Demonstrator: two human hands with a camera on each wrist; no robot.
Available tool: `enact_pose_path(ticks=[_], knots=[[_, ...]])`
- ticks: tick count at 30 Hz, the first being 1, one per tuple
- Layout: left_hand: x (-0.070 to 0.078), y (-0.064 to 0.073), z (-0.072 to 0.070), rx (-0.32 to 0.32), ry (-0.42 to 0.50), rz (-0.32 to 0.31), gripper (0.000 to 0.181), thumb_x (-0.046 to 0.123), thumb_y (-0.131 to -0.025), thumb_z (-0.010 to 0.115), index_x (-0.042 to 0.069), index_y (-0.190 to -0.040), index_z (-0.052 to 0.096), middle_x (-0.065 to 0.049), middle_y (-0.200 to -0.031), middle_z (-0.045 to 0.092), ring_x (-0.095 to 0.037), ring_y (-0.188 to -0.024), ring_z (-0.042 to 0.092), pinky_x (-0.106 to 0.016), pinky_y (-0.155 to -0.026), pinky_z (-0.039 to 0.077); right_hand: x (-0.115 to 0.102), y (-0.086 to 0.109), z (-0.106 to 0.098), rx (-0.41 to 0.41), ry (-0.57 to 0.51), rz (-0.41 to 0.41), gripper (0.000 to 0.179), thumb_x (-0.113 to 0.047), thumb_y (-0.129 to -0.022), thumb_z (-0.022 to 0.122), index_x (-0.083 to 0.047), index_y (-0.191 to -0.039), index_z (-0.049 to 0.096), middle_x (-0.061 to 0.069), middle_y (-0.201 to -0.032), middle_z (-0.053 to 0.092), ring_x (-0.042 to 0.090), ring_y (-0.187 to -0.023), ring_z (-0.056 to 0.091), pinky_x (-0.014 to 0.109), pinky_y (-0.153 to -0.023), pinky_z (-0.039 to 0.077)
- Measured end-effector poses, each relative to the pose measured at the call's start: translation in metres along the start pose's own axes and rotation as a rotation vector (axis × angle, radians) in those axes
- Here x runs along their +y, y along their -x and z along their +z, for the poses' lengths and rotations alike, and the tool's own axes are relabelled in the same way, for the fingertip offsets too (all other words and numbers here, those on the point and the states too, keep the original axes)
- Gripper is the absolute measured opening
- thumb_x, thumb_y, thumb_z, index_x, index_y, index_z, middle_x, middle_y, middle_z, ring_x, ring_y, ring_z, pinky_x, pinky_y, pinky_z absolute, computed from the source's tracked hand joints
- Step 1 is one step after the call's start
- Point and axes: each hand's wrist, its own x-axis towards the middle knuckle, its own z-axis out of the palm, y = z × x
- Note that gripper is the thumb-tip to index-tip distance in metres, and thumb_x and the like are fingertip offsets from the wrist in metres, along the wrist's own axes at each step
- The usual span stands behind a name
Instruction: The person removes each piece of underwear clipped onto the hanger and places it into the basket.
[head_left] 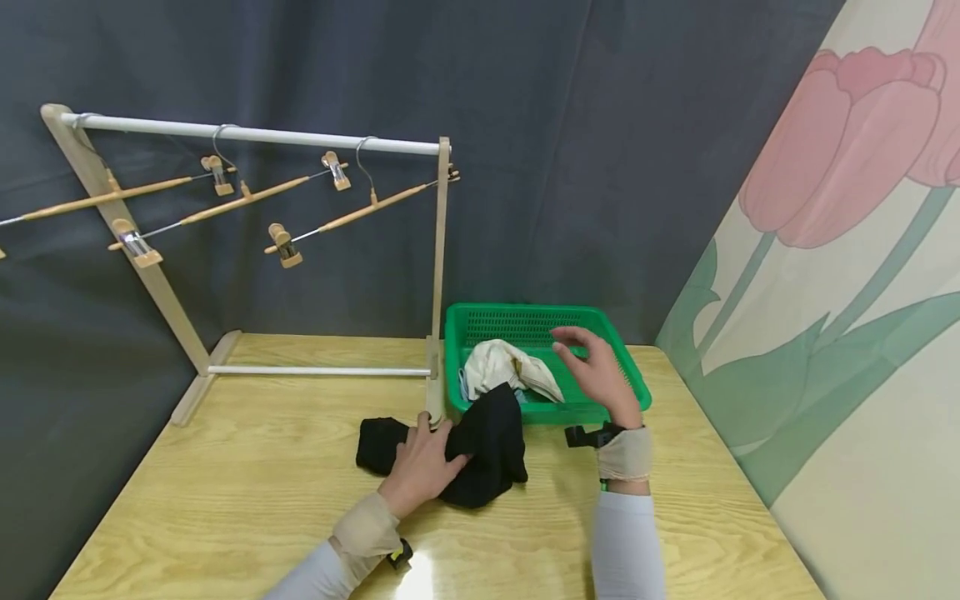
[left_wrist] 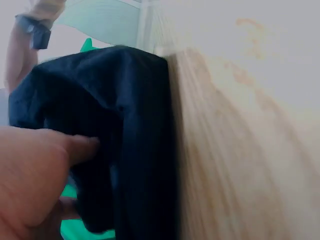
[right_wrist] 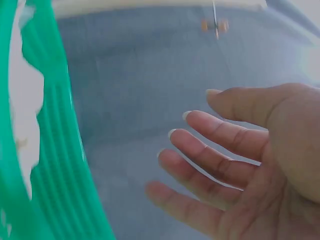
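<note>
A crumpled black garment (head_left: 491, 454) lies on the table in front of the green basket, its exact kind hidden by the folds. My left hand (head_left: 423, 462) grips it from above. The left wrist view shows the thumb (left_wrist: 82, 147) pressed against the dark folds (left_wrist: 145, 130) and part of another finger below. My right hand (head_left: 596, 371) hovers over the right side of the green basket (head_left: 637, 392), holding nothing. In the right wrist view its fingers (right_wrist: 205, 155) are spread and loosely bent. White cloth (head_left: 498, 367) lies in the basket's left part.
A wooden rack with a white top rail (head_left: 262, 135) stands at the back left. Several clip hangers hang from it, among them one with a wooden clip (head_left: 285, 246) near the right post (head_left: 441, 250). A dark curtain (head_left: 540, 167) backs the table (head_left: 262, 492).
</note>
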Motion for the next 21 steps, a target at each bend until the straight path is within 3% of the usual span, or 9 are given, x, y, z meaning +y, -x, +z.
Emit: enact_pose_path(ticks=[5, 9, 13, 16, 21], knots=[[-0.007, 0.000, -0.002, -0.023, 0.006, 0.031, 0.035, 0.020, -0.090, 0.078, 0.001, -0.119, 0.071, -0.029, -0.135, 0.048, -0.044, -0.108, 0.058, -0.057, -0.079, 0.054, 0.030, 0.015, -0.020, 0.088, 0.040, 0.040, 0.036, -0.017, -0.107, 0.053, 0.004, -0.136, 0.058, 0.027, -0.138, 0.056, 0.042, -0.125, 0.053, 0.062, -0.106, 0.042], [-0.016, -0.001, -0.007, -0.021, -0.017, 0.066, 0.026, 0.001, -0.088, 0.074, -0.001, -0.114, 0.070, -0.025, -0.120, 0.056, -0.038, -0.094, 0.059, -0.049, -0.070, 0.054, 0.047, 0.021, -0.029, 0.107, 0.090, 0.077, 0.037, -0.017, -0.107, 0.052, 0.006, -0.136, 0.058, 0.030, -0.142, 0.053, 0.048, -0.131, 0.047, 0.065, -0.108, 0.038], [-0.026, -0.002, -0.011, 0.007, 0.013, 0.115, 0.035, -0.017, -0.085, 0.064, -0.005, -0.118, 0.063, -0.023, -0.104, 0.059, -0.034, -0.082, 0.058, -0.043, -0.068, 0.052, 0.063, 0.028, -0.034, 0.081, 0.119, 0.116, 0.039, -0.016, -0.107, 0.051, 0.008, -0.137, 0.056, 0.034, -0.146, 0.047, 0.052, -0.139, 0.038, 0.067, -0.111, 0.032], [-0.032, -0.003, -0.014, 0.022, 0.032, 0.113, 0.048, -0.021, -0.082, 0.063, -0.003, -0.126, 0.056, -0.024, -0.105, 0.057, -0.034, -0.081, 0.057, -0.041, -0.067, 0.051, 0.076, 0.031, -0.034, 0.081, 0.145, 0.125, 0.037, -0.012, -0.106, 0.052, 0.011, -0.135, 0.057, 0.035, -0.145, 0.047, 0.052, -0.140, 0.037, 0.065, -0.113, 0.030], [-0.037, -0.004, -0.016, -0.033, -0.102, 0.054, 0.057, -0.010, -0.090, 0.065, 0.011, -0.141, 0.054, -0.029, -0.116, 0.052, -0.039, -0.089, 0.054, -0.038, -0.053, 0.044, 0.089, 0.027, -0.029, 0.096, 0.177, 0.139, 0.038, -0.007, -0.104, 0.054, 0.016, -0.135, 0.054, 0.039, -0.146, 0.042, 0.054, -0.141, 0.034, 0.065, -0.115, 0.027]])
